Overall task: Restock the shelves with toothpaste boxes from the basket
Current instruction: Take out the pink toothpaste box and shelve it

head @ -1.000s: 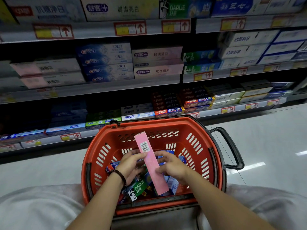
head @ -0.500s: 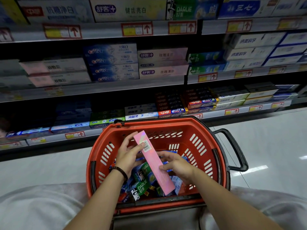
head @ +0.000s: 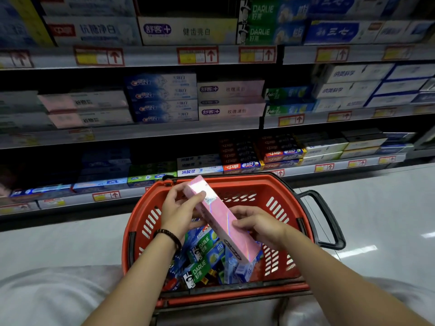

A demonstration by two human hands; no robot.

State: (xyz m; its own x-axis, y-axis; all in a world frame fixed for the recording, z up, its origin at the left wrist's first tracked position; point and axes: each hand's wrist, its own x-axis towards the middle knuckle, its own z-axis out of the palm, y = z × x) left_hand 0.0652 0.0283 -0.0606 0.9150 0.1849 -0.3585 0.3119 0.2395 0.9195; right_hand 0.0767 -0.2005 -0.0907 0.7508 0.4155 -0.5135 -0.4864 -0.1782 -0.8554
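Several shelves (head: 164,132) packed with toothpaste boxes fill the upper half of the frame. At lower centre sits a red plastic basket (head: 237,179), its black handle (head: 330,218) at the right. Green and blue boxes (head: 200,269) lie jumbled inside it. A long pink box (head: 221,220) is held tilted above the basket. The left hand (head: 179,210) grasps its upper end, and the right hand (head: 259,224) grips lower down. A dark beaded bracelet (head: 168,235) circles the left wrist.
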